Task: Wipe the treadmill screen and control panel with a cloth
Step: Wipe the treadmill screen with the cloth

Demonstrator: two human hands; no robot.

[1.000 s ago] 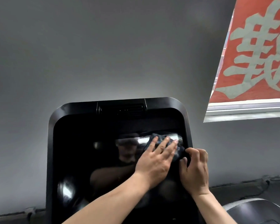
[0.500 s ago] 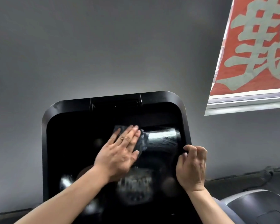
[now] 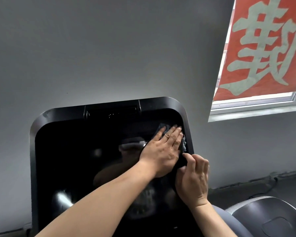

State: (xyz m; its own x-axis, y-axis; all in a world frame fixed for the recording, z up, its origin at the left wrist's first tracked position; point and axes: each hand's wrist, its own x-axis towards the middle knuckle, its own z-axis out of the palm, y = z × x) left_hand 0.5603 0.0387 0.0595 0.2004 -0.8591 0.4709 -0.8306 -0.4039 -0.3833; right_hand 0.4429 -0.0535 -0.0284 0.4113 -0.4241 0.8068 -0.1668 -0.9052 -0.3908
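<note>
There was one view only, from a wide-angle camera worn on the person's head. It looked forward and slightly down, close to the black treadmill screen (image 3: 92,159), which filled the lower middle of the frame and ran off the bottom edge. Both forearms entered from the bottom edge, so the camera sat just behind and above them. The view was tilted: the grey wall (image 3: 109,48) and the window (image 3: 256,106) at upper right leaned clockwise.
</note>
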